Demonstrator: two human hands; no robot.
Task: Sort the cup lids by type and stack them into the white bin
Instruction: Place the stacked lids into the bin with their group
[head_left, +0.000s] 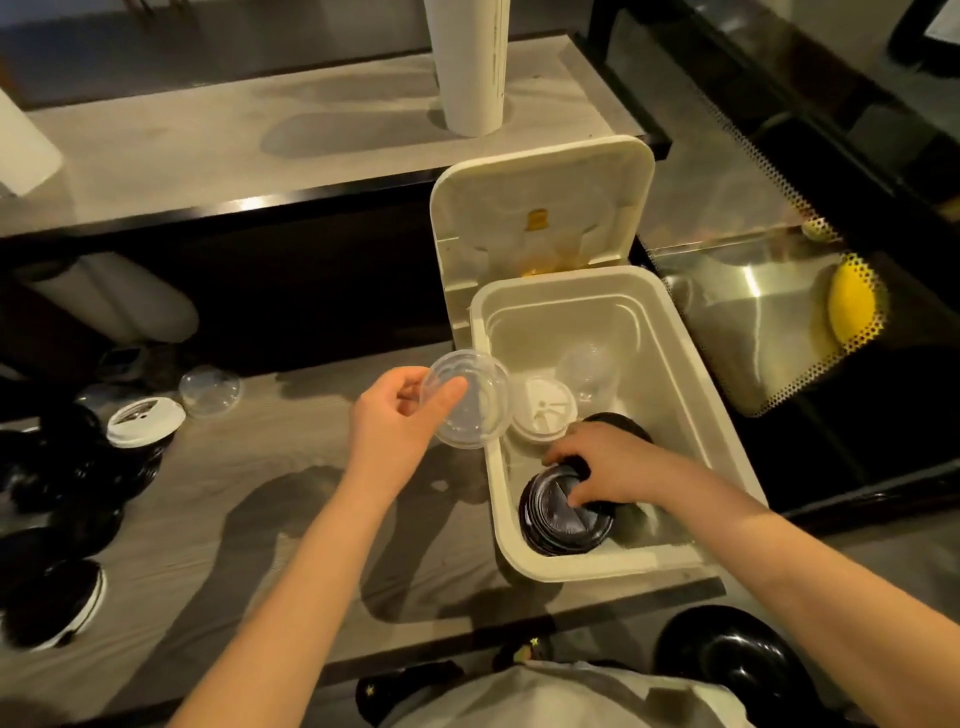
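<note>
The white bin (685, 395) stands open at the table's right edge, its lid (540, 208) tipped back. Inside lie a stack of black lids (550, 525), a white lid (545, 410), clear dome lids (589, 369) and another black lid (618, 422). My right hand (608, 467) reaches into the bin and grips the top black lid of the stack. My left hand (400, 421) holds a clear flat lid (467, 400) just left of the bin's rim. On the table's left are a clear lid (210, 389), a white lid (143, 422) and several black lids (67, 499).
Tall stacks of white cups (470, 62) stand on the upper shelf, and a cup sleeve (114, 306) lies under it. A perforated metal shelf with a yellow object (849, 306) is to the right. A black stool (732, 660) sits below the table's near edge.
</note>
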